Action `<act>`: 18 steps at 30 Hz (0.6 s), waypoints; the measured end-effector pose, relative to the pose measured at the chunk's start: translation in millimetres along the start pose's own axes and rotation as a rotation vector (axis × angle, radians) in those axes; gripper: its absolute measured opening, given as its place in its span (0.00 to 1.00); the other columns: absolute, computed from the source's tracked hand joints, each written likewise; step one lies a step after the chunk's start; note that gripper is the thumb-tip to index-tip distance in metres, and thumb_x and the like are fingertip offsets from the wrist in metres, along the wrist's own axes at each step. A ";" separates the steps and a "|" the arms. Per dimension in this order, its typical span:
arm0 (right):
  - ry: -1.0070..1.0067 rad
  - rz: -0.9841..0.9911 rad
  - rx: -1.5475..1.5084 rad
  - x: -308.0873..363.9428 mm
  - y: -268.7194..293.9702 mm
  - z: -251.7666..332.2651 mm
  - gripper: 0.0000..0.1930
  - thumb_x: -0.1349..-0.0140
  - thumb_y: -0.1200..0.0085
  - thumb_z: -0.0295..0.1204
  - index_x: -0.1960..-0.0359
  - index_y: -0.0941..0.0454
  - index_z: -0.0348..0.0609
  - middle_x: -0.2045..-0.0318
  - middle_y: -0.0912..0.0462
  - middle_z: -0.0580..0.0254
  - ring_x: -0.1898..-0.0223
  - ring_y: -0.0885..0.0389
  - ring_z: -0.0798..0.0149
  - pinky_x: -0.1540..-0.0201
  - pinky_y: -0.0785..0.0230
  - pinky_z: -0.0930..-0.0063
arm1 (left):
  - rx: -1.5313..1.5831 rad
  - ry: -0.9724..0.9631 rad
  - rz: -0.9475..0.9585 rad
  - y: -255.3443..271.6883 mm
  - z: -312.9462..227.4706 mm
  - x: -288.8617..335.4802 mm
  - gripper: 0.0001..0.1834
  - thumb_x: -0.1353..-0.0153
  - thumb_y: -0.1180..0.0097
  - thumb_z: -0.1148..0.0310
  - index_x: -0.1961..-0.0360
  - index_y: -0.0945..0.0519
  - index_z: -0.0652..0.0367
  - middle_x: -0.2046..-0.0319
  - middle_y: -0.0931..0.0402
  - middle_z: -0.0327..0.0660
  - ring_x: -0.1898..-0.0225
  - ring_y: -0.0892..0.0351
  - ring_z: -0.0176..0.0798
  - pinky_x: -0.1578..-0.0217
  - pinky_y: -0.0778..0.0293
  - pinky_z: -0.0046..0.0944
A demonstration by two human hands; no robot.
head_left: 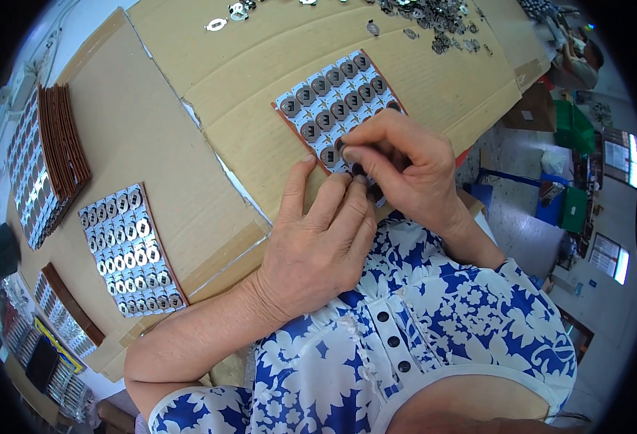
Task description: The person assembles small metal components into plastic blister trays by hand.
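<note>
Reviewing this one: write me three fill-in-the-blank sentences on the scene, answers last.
1. The left hand and right hand are both at a panel lying on brown ____.
2. The tall stack of panels stands to the person's ____.
3. The flowered shirt is white and ____.

Answers: cardboard; left; blue

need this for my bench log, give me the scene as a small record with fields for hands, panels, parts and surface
left hand: spread, at the lower-left edge of the worked panel
right hand: thumb and forefinger close together over that panel; any held part unclear
second panel: flat, left of the hands
stacks: large stack and smaller stack, far left
loose parts: metal pieces heaped near the top
surface: brown cardboard
</note>
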State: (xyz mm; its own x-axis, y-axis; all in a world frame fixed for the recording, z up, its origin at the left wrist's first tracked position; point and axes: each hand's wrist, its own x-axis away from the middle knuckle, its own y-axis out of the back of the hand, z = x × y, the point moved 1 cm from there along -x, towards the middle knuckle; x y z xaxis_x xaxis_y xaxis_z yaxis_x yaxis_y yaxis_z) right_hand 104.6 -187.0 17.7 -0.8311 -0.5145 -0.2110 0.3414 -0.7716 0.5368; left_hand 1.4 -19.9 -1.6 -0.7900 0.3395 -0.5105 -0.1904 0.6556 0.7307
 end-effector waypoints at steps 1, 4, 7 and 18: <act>-0.104 -0.026 -0.021 0.3 0.1 0.9 0.07 0.32 0.30 0.16 0.57 0.12 0.38 0.66 0.11 0.62 0.71 0.14 0.70 0.69 0.23 0.74 | 0.000 0.000 -0.009 -0.7 0.1 -0.2 0.16 0.45 0.35 0.68 0.57 0.11 0.67 0.47 0.17 0.54 0.39 0.19 0.55 0.29 0.28 0.78; -0.129 -0.022 -0.059 0.8 -0.3 -1.3 0.07 0.32 0.30 0.16 0.57 0.12 0.39 0.67 0.12 0.62 0.71 0.14 0.70 0.69 0.23 0.74 | -0.010 0.000 0.004 0.0 -0.9 -0.4 0.16 0.45 0.35 0.69 0.57 0.11 0.67 0.47 0.17 0.54 0.39 0.18 0.55 0.29 0.28 0.78; -0.015 0.019 0.017 0.1 0.8 -2.0 0.07 0.33 0.30 0.16 0.56 0.12 0.39 0.67 0.13 0.61 0.69 0.13 0.67 0.68 0.23 0.73 | 0.001 0.003 0.011 1.3 -0.7 -0.7 0.16 0.45 0.35 0.69 0.57 0.11 0.67 0.47 0.17 0.54 0.38 0.19 0.55 0.29 0.28 0.78; 0.156 0.051 0.117 -5.1 3.4 -5.8 0.10 0.33 0.31 0.12 0.53 0.11 0.34 0.63 0.17 0.61 0.68 0.19 0.70 0.69 0.30 0.75 | 0.013 0.032 0.025 2.0 -0.4 -2.4 0.17 0.43 0.37 0.67 0.55 0.12 0.68 0.46 0.18 0.55 0.34 0.20 0.59 0.28 0.30 0.76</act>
State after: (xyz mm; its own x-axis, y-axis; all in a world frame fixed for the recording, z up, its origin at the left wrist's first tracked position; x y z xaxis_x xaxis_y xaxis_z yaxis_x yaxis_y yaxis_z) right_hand 112.5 -189.2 15.9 -0.7329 -0.6104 -0.3003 0.3204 -0.6992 0.6391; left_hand 2.7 -19.6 1.3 -0.8125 0.3345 -0.4775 -0.1632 0.6558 0.7371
